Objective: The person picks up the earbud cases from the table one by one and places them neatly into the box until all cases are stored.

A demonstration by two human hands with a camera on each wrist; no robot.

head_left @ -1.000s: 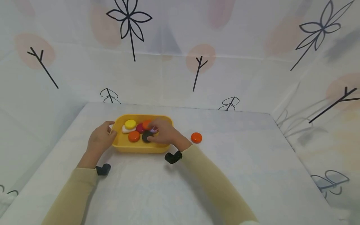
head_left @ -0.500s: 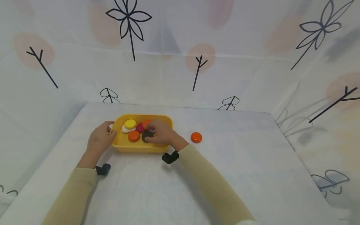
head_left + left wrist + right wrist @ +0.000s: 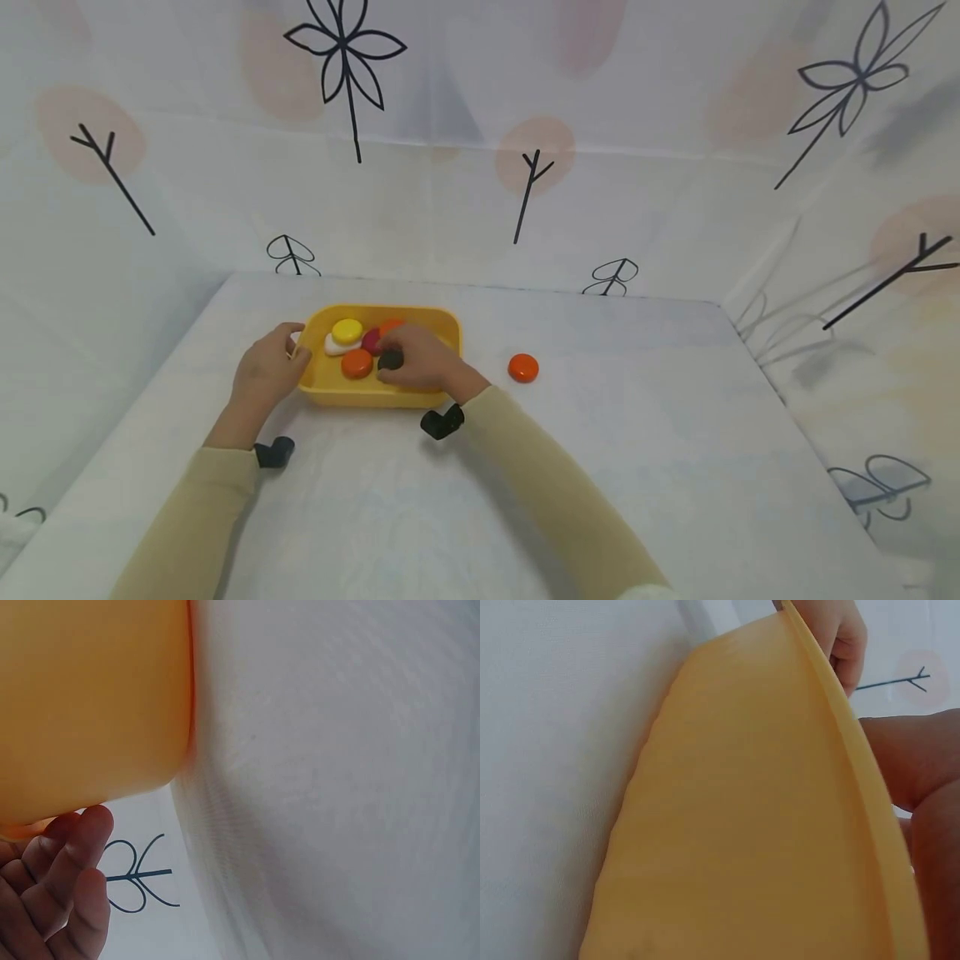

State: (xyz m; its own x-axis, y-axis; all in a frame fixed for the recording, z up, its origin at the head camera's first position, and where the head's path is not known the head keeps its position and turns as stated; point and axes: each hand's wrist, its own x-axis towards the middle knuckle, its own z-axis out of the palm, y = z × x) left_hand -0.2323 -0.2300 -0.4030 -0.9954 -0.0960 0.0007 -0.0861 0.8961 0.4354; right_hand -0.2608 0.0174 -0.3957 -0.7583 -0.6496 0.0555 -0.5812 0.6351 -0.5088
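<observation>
A yellow tray [image 3: 375, 401] sits on the white counter [image 3: 600, 467], near the back edge and towards the back left corner. The left hand [image 3: 266, 371] holds the tray's left end, fingers bent against the rim, probably to keep it from sliding. The right hand [image 3: 429, 358] reaches over the side facing the counter's front edge and pinches a black disc [image 3: 391, 360] between thumb and fingers; that grip suits a small round piece among close neighbours. Whether the disc is off the tray floor, I cannot tell.

Around it in the tray lie an orange disc [image 3: 357, 363], a crimson disc [image 3: 371, 341], another orange one partly behind the fingers, and a yellow disc [image 3: 347, 331] resting on a white piece [image 3: 333, 346]. One red-orange disc [image 3: 523, 368] lies outside, between the tray and the counter's right edge.
</observation>
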